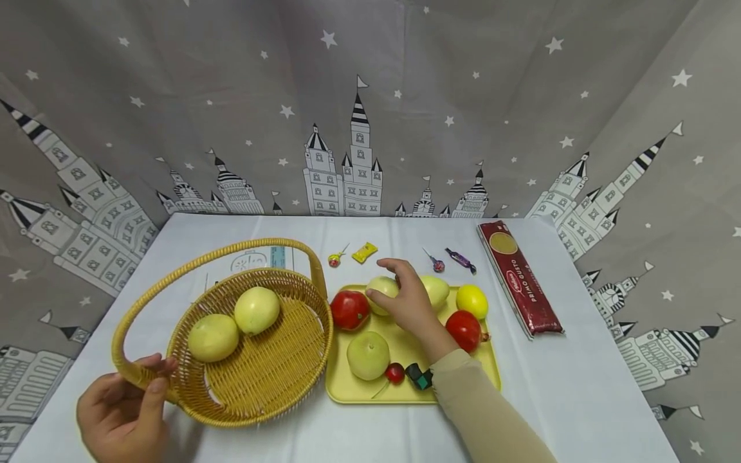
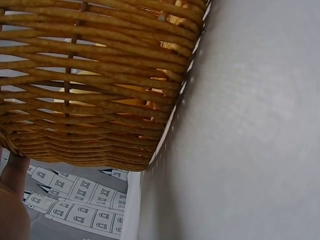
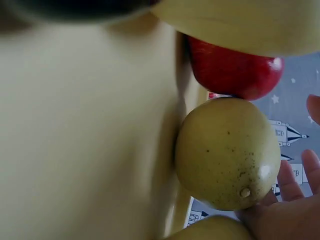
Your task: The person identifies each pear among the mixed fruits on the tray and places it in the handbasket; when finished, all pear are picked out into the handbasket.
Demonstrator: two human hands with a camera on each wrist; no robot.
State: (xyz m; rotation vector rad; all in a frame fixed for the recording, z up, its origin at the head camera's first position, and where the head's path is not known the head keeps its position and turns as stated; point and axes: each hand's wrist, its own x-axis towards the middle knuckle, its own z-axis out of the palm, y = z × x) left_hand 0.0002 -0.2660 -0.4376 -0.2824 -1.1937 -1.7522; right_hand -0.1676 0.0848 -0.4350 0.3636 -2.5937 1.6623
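A wicker basket (image 1: 260, 379) with an arched handle (image 1: 202, 262) stands on the left, with two pale yellow-green round fruits (image 1: 213, 337) inside. My left hand (image 1: 124, 405) grips the near-left foot of that handle at the rim. Over the back of a yellow tray (image 1: 399, 395), my right hand (image 1: 408, 305) reaches around a pale yellow-green fruit (image 1: 382, 287), thumb on its near side and fingers spread past it. The right wrist view shows this speckled fruit (image 3: 227, 152) resting in the tray between a red fruit (image 3: 235, 67) and another yellow-green one (image 3: 215, 230), fingers loosely beside it.
The tray also bears a red pomegranate (image 1: 463, 330), a lemon (image 1: 471, 301), a cherry (image 1: 395, 373), a round green fruit (image 1: 368, 355) and a dark green-and-black item (image 1: 418, 377). Behind lie lollipops (image 1: 438, 264) and wrapped candies (image 1: 365, 252). A red pasta packet (image 1: 521, 283) lies right.
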